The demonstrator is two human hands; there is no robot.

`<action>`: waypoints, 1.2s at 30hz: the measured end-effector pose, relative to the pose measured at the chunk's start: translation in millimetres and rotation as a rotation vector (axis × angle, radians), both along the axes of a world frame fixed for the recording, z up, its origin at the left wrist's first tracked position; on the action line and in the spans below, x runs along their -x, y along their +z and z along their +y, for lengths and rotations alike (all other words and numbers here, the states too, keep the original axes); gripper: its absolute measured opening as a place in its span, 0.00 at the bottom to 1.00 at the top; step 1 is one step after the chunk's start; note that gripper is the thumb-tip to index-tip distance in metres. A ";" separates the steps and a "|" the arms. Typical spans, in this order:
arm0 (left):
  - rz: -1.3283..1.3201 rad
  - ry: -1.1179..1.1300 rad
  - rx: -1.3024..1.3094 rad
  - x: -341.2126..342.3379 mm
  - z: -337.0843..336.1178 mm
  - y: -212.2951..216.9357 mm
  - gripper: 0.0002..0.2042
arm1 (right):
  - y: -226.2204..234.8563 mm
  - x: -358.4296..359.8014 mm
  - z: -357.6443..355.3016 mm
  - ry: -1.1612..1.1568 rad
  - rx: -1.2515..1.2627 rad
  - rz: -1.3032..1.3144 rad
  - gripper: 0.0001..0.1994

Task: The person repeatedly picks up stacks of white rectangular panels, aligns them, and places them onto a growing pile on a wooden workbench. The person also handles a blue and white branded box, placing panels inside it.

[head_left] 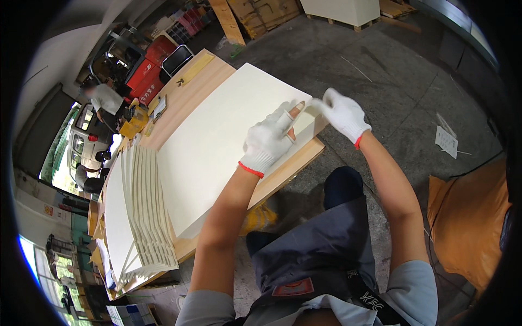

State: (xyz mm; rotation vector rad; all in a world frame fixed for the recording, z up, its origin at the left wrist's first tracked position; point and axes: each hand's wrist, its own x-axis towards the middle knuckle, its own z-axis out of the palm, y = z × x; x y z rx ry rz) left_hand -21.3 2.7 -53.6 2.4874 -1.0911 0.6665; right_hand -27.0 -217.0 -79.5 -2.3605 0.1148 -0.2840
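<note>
Hands in white knit gloves work at the near corner of a large cream-white stack of paper sheets (217, 141) that lies flat on a long pale wooden table (296, 163). The left hand (267, 140) rests palm down on top of the stack, fingers loosely spread, one bare fingertip (298, 107) showing where the glove tip is cut away. The right hand (342, 113) sits just beyond the stack's corner, its fingertips drawn together; it seems to pinch the edge of the top sheet, though the glove hides the contact.

Beside the big stack, farther left on the same table, a fanned pile of white sheets (138, 212) lies with its edges stepped. At the far end of the table are a yellow tool (133, 122) and a small flat pad (159, 107). A grey concrete floor (380, 65) surrounds the table, with a scrap of white paper (446, 141) lying on it and an orange-brown sack (470, 223) to the right. Another person in a pale shirt (106, 98) stands near red crates (147, 76) in the background.
</note>
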 end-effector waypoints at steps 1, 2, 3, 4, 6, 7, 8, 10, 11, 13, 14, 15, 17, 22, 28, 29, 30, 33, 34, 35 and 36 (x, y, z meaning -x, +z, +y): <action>0.039 0.022 0.023 4.4 -0.2 2.0 0.23 | -2.0 2.1 3.8 0.074 0.115 0.018 0.30; 0.076 0.037 0.044 6.1 -1.9 4.4 0.23 | -2.5 1.3 4.7 0.151 0.151 0.047 0.30; 0.075 0.053 0.020 4.5 -2.7 4.0 0.23 | -0.8 2.5 5.6 0.182 0.149 0.020 0.29; 0.075 0.069 -0.002 1.3 -2.6 1.7 0.23 | 0.6 1.8 4.0 0.181 0.189 0.001 0.28; 0.098 0.100 -0.043 -5.5 -3.0 -1.5 0.22 | -0.9 -0.4 1.7 0.187 0.270 -0.055 0.27; 0.118 0.109 -0.060 -13.8 -6.6 -0.3 0.22 | -3.8 -1.8 0.2 0.188 0.312 -0.094 0.27; 0.136 0.124 -0.077 -21.1 -7.3 0.8 0.22 | -3.4 -3.1 1.0 0.194 0.353 -0.136 0.26; 0.125 0.138 -0.076 -34.2 -4.2 -2.4 0.20 | 0.8 -6.7 3.5 0.220 0.430 -0.242 0.26; 0.125 0.140 -0.076 -37.2 -6.7 -1.3 0.20 | 3.5 -7.5 4.1 0.230 0.468 -0.288 0.25; 0.263 0.226 -0.079 -41.7 -10.9 2.9 0.20 | 11.5 -9.3 9.0 0.242 0.478 -0.340 0.25; 0.330 0.265 -0.081 -41.0 -14.6 7.4 0.20 | 13.6 -11.7 10.5 0.253 0.431 -0.352 0.25; 0.360 0.266 -0.064 -39.4 -17.0 10.2 0.20 | 15.3 -14.6 11.2 0.265 0.383 -0.365 0.26; 0.416 0.273 -0.032 -36.3 -18.3 13.7 0.20 | 5.1 -24.0 17.9 0.262 0.045 -0.276 0.26; 0.571 0.097 0.186 -33.9 7.1 -6.7 0.21 | 10.0 -17.0 34.0 0.162 -0.454 -0.047 0.26; 0.573 0.104 0.140 -20.1 2.2 -0.9 0.22 | -0.4 -13.3 36.0 0.137 -0.513 -0.147 0.25; 0.603 0.128 0.142 -19.4 1.6 0.5 0.22 | -0.2 -12.3 36.3 0.137 -0.520 -0.157 0.25; 0.627 0.130 0.151 -19.3 1.7 1.2 0.22 | 0.2 -11.3 36.7 0.140 -0.531 -0.155 0.25; 0.656 0.122 0.169 -20.1 2.9 1.0 0.22 | 2.7 -8.7 37.3 0.144 -0.546 -0.147 0.25; 0.638 0.112 0.170 -21.3 4.2 -1.6 0.21 | 3.4 -8.0 37.5 0.143 -0.540 -0.144 0.25; 0.620 0.102 0.170 -22.4 5.1 -3.5 0.21 | 4.1 -7.7 37.4 0.143 -0.534 -0.140 0.25; 0.599 0.094 0.215 -22.1 5.3 -4.7 0.21 | 4.8 -8.2 36.7 0.138 -0.506 -0.120 0.25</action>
